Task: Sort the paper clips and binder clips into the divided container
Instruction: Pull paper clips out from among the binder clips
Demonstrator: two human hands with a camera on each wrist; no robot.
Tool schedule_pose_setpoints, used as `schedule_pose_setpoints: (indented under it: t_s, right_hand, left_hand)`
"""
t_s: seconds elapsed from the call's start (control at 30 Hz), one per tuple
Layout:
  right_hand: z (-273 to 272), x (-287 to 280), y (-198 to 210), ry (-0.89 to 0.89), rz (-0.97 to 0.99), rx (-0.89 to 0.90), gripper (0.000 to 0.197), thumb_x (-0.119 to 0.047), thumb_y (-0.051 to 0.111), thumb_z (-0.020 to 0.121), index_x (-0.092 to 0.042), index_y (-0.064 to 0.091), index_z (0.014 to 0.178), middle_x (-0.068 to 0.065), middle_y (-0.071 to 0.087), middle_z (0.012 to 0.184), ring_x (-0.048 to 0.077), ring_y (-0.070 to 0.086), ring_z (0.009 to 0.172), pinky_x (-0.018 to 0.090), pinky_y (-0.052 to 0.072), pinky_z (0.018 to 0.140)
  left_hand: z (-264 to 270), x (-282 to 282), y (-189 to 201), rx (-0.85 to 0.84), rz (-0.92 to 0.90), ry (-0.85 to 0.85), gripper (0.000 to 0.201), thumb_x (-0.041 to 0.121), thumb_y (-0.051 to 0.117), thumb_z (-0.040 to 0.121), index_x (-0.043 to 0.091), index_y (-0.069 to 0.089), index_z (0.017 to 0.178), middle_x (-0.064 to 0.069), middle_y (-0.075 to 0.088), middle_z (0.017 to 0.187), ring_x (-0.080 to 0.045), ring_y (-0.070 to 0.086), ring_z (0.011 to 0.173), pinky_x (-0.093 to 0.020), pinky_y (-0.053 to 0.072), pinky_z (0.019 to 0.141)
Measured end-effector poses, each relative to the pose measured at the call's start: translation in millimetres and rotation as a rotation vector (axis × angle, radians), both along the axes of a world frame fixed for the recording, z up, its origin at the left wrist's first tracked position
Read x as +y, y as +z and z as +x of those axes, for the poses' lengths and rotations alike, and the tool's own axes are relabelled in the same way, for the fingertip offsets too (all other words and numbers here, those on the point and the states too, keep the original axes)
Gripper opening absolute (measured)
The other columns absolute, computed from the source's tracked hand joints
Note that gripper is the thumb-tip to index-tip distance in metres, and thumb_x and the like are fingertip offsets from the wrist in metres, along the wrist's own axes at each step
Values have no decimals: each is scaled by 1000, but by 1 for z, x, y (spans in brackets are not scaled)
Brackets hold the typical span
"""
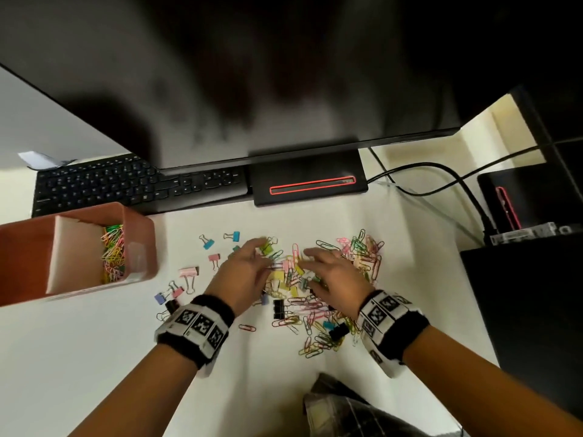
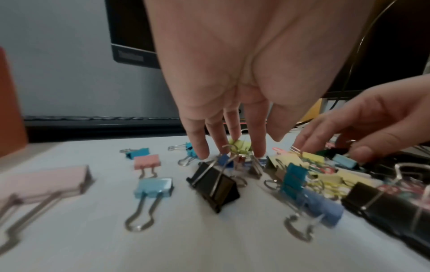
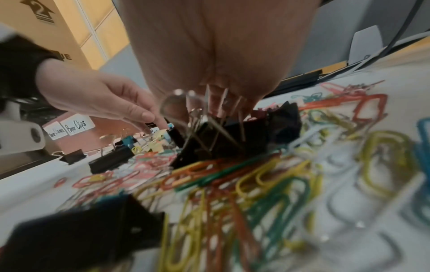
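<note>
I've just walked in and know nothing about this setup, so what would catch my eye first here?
First, the heap of colourful wire paper clips and pastel and black binder clips strewn across the white desk, with the left hand and right hand spread over its middle. To the left stands the terracotta-coloured divided container, with paper clips already in one compartment. Behind looms a big black monitor.

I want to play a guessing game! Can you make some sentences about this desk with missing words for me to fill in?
The container already holds colourful ____ clips.
The container stands to the ____ of the left hand.
Behind the container lies a black ____.
The right hand hovers over the ____ of clips.

Missing words: paper; left; keyboard; pile
</note>
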State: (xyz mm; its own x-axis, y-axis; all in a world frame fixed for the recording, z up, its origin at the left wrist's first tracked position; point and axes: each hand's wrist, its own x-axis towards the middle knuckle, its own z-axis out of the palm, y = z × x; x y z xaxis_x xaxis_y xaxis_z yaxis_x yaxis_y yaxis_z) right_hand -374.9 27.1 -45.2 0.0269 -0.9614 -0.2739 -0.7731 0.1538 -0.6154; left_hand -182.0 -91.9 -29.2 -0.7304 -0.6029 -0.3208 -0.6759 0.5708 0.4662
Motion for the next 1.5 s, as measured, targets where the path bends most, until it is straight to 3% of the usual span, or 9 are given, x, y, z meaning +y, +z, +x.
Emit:
schedule_pose_setpoints:
  t_s: [0.2,0.43,0.57,0.7,0.83,1.1,1.27,1.43,1.5]
  right_hand:
    - [-6,-17,12,-102,-28,51,48,-24,65,82,-25,51,128,0,47,132,20,51,113,35,45,100]
    - [5,-45,17,76,201,112,65,-1,61,78,-32,45,133,5,38,128,24,47,108,32,48,89]
    - [8,-50,12,63,184,88,46,0,60,81,-22,58,122,5,49,114,25,49,103,39,47,91]
    - [3,-48,8,-8,178,84,23,-8,57,87,-13,66,107,5,60,111,24,54,104,32,45,90]
    - [1,-45,8,-106,205,65,18,-10,56,88,-13,66,103,6,65,105,22,58,99,32,49,88]
    - [-2,-45,16,-219,175,-59,8,-14,68,82,-10,71,88,8,63,98,20,59,84,23,44,75]
    - [-15,-40,25,-350,115,-157,6,-15,70,79,-13,71,85,4,67,92,18,62,83,32,53,80]
    - [-34,-34,32,-519,103,-181,12,-12,68,81,-17,69,92,-4,62,80,11,60,74,29,57,61]
    - [-42,-31,33,-559,76,-200,20,-9,68,81,-17,68,99,-5,60,79,9,58,71,22,54,63]
  left_hand:
    - [-4,-4,9,114,-132,88,28,5,65,79,14,64,105,-3,57,108,-24,55,97,-37,51,86]
    - [-26,-4,0,-48,-20,-39,51,-5,58,78,16,52,125,-4,55,123,-26,52,110,-34,45,92]
    - [-26,-11,-5,-68,-123,-86,33,12,65,80,21,62,112,2,59,114,-24,51,103,-33,44,87]
    - [-21,-16,-7,-47,-152,-76,17,19,67,80,19,69,96,0,66,97,-27,57,90,-32,46,77]
    - [-12,-17,-12,-45,-135,-24,5,22,68,79,22,67,85,3,66,84,-24,57,81,-31,45,72]
    - [-17,-13,-10,-194,-219,-53,11,24,51,91,25,60,97,4,62,98,-21,54,95,-32,39,80]
    - [-19,-14,-9,-228,-213,-37,11,22,47,93,23,57,95,3,60,98,-22,52,97,-33,38,83]
    - [-16,-18,0,-106,-163,-2,17,20,52,91,16,60,106,-6,67,99,-28,58,92,-32,44,78]
    - [-16,-20,6,-5,-127,35,22,21,58,88,15,61,109,-6,69,97,-28,58,93,-31,45,79]
